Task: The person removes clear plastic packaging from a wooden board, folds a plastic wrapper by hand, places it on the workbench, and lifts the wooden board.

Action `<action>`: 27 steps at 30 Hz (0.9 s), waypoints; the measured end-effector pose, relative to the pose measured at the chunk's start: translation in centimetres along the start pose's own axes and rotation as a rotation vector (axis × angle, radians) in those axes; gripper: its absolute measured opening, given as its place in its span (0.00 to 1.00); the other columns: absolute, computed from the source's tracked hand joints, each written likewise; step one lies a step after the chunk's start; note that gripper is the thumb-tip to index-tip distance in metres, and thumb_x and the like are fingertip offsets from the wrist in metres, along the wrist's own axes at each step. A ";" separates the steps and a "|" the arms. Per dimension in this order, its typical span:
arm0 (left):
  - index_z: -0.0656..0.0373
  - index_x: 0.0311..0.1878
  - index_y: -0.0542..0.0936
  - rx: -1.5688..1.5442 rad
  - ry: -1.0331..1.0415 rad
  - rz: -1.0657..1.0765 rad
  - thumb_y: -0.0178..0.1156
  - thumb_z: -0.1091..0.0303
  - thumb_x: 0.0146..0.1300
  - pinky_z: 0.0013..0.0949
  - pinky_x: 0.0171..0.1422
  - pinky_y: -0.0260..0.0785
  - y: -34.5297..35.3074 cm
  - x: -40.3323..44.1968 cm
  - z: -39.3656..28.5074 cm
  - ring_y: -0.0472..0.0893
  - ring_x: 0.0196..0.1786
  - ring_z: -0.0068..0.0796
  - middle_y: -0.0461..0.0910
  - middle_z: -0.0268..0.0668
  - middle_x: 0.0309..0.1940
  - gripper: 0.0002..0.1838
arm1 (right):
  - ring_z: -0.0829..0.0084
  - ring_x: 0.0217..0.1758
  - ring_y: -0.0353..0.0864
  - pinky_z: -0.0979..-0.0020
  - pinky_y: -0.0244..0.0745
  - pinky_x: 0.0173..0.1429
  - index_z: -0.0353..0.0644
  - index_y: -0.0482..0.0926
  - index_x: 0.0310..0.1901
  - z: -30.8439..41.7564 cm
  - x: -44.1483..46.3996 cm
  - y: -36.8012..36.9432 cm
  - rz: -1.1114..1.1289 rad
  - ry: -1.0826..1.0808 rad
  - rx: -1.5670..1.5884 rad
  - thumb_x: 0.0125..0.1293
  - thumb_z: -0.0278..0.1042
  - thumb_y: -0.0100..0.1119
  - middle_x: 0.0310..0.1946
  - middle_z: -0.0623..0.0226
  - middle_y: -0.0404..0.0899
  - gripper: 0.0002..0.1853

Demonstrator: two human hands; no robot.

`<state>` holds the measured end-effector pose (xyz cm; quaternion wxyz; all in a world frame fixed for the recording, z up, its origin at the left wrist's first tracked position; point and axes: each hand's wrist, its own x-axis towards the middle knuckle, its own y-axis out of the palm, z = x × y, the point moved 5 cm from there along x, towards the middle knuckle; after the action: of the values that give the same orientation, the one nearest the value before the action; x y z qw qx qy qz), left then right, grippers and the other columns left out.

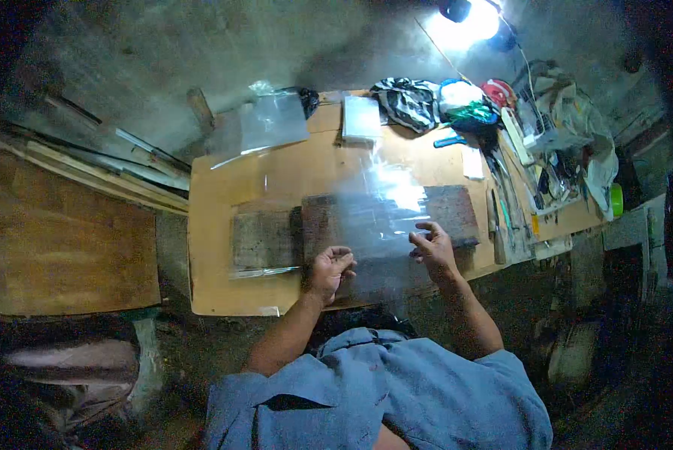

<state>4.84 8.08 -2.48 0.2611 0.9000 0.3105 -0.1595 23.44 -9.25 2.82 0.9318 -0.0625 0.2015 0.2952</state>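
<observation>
A clear plastic sheet (378, 232), possibly a bag, spans the space between my hands and catches a bright glare. Its left edge is pinched between the thumb and fingers of my left hand (329, 276). At the right edge is my right hand (437, 253), its fingers bent and apart; whether they touch the plastic is hard to see. Under the sheet lies a dark, worn wooden board (455, 214). Left of it, a greyish flat block (265, 238) rests on the table, with a shiny plastic strip (267, 271) along its near edge.
The wooden table (216, 217) carries a stack of plastic sheets (275, 121) and a white stack (361, 118) at the back. Bundled bags (408, 103) and a cluttered row of tools (507, 191) line the right side. A lamp (468, 24) shines above. Another wooden surface (66, 225) stands left.
</observation>
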 end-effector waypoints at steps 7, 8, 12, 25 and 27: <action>0.63 0.43 0.74 0.121 0.032 -0.106 0.60 0.72 0.63 0.26 0.27 0.75 0.5 -0.3 2.9 0.79 0.31 0.24 0.78 0.36 0.31 0.08 | 0.72 0.28 0.80 0.71 0.76 0.33 0.38 0.70 0.55 -5.4 2.0 -3.7 -0.178 -0.245 -0.587 0.55 0.35 0.69 0.31 0.61 0.80 0.27; 0.63 0.43 0.74 0.123 0.031 -0.112 0.60 0.72 0.63 0.26 0.27 0.75 0.2 -0.5 3.0 0.79 0.31 0.24 0.78 0.36 0.31 0.08 | 0.70 0.29 0.80 0.69 0.77 0.36 0.38 0.69 0.56 -5.4 1.9 -3.7 -0.215 -0.305 -0.677 0.54 0.36 0.70 0.31 0.61 0.80 0.29; 0.63 0.45 0.74 0.417 0.161 -0.239 0.63 0.71 0.61 0.30 0.36 0.74 -1.6 -2.7 0.7 0.79 0.36 0.27 0.79 0.36 0.33 0.12 | 0.66 0.34 0.81 0.66 0.76 0.42 0.39 0.69 0.56 -4.9 1.1 -3.5 -0.283 -0.318 -0.757 0.53 0.37 0.70 0.34 0.59 0.80 0.30; 0.45 0.66 0.69 1.593 0.461 -0.505 0.62 0.57 0.61 0.59 0.70 0.43 -13.4 -5.7 -4.0 0.55 0.73 0.42 0.62 0.37 0.69 0.29 | 0.58 0.47 0.75 0.63 0.71 0.50 0.40 0.71 0.56 -2.3 -1.5 -2.5 -0.257 -0.553 -0.921 0.54 0.35 0.69 0.45 0.55 0.74 0.28; 0.45 0.63 0.72 1.641 0.496 -0.486 0.63 0.58 0.60 0.56 0.69 0.45 -14.4 -5.2 -4.1 0.59 0.71 0.38 0.65 0.35 0.67 0.27 | 0.56 0.48 0.74 0.61 0.70 0.51 0.41 0.71 0.55 -2.1 -2.1 -1.7 -0.232 -0.559 -1.050 0.52 0.36 0.70 0.45 0.55 0.73 0.29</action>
<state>-7.84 17.55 -2.12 -0.5814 0.7215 0.3285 -0.1832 22.08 -12.23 1.76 0.8203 -0.4555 -0.2315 0.2569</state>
